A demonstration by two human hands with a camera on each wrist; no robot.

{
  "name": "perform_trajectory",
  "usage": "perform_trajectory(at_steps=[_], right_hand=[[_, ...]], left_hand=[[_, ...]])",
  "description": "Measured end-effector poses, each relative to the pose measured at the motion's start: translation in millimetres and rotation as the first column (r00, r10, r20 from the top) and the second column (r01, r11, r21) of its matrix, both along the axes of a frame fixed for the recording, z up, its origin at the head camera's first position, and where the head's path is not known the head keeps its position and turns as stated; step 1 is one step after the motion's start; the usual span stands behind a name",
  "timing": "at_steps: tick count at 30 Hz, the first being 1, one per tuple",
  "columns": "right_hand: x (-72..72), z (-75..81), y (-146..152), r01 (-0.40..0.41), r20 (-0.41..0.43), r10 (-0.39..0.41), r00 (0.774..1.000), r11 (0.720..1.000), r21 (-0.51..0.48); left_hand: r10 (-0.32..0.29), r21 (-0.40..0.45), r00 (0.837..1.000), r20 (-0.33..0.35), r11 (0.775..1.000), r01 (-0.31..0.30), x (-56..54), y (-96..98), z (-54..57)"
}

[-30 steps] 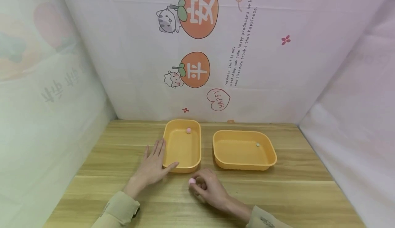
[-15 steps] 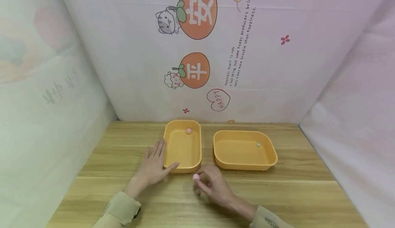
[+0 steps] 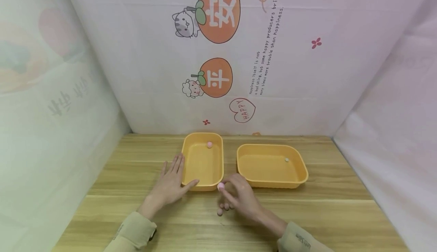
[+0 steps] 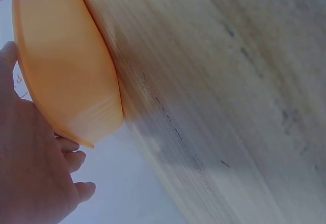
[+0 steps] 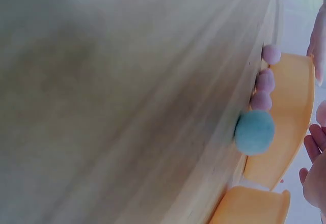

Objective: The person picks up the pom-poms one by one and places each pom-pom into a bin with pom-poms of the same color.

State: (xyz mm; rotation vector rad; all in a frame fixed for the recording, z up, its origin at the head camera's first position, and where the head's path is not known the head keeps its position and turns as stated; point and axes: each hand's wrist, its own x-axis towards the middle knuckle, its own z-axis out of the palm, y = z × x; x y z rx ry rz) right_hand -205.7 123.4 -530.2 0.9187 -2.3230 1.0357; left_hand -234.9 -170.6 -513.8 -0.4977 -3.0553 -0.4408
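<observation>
Yellow plastic makes up both trays on the wooden table (image 3: pixel 324 214): the left tray (image 3: pixel 201 168) has its long sides running near to far, while the right tray (image 3: pixel 268 168) lies with its long sides running left to right. One pink ball (image 3: pixel 209 144) rests in the far right part of the left tray, and a small pale ball (image 3: pixel 286 160) in the right one, so the two seem to serve as separate holders. The left hand (image 3: pixel 167 187) lies against the left tray, probably to steady it; its fingers are straight along the left wall and its thumb reaches over the near rim, pressing rather than grasping.

The right hand (image 3: pixel 244 199) pinches another pink ball (image 3: pixel 221 186) between thumb and index finger, at the left tray's near right corner (whether the ball touches the rim, I cannot tell). A fingertip hold suits so small a round thing, leaving most of it exposed. That hand comes in from the near right, back upward, the wrist angled toward the left tray. Beneath it, in the right wrist view, three loose pink balls (image 5: pixel 265 81) and a larger teal ball (image 5: pixel 254 132) form a rough row on the table, within easy reach of the right fingers.
</observation>
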Motion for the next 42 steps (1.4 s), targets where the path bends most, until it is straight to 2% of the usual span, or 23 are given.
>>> perform_trajectory(at_steps=[9,19,32,42], right_hand=[[-18.3,1.7,-2,0.023,-0.056,-0.022,0.998,1.000,0.022],[-29.5,13.0,-7,0.046,-0.005,-0.046,0.999,0.998,0.034],[-51.3,15.4,-22,0.086,-0.111,-0.076,0.991,0.992,0.091],[-70.7,16.2,-30,0.100,-0.118,-0.087,0.989,0.990,0.103]], left_hand=[[0.002,-0.014,1.000,-0.003,1.000,-0.002,-1.5,-1.6,-2.6],[0.001,-0.010,1.000,-0.013,1.000,-0.001,-1.1,-1.7,-2.3],[-0.002,-0.016,1.000,0.003,1.000,0.002,-2.0,-2.0,-2.2],[-0.003,-0.018,1.000,0.001,1.000,0.003,-2.0,-2.0,0.3]])
